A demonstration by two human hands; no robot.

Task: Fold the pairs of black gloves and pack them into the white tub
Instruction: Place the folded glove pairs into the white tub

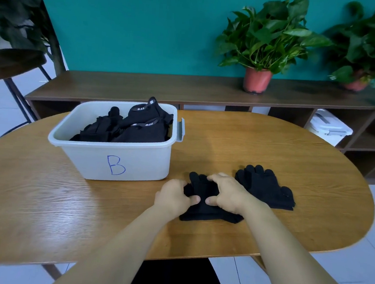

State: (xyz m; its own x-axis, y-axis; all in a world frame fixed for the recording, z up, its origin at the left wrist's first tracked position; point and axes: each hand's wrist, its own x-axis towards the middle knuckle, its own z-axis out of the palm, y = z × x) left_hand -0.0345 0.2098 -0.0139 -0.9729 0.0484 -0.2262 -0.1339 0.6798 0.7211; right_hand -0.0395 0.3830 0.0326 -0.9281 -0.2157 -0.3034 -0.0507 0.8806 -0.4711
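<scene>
A pair of black gloves (201, 209) lies flat on the wooden table in front of me, cuffs toward me. My left hand (174, 195) pinches its left side and my right hand (227, 195) grips its right side, thumbs nearly meeting over the fabric. A second pair of black gloves (265, 187) lies flat just to the right, untouched. The white tub (118, 161), marked with a blue "B", stands at the left rear of the table and holds several folded black gloves (130, 126).
The oval wooden table (291, 162) ends close behind the tub and to the right. A low wooden shelf (141, 85) behind it carries two potted plants (262, 47). A dark stool (12, 61) stands at the far left.
</scene>
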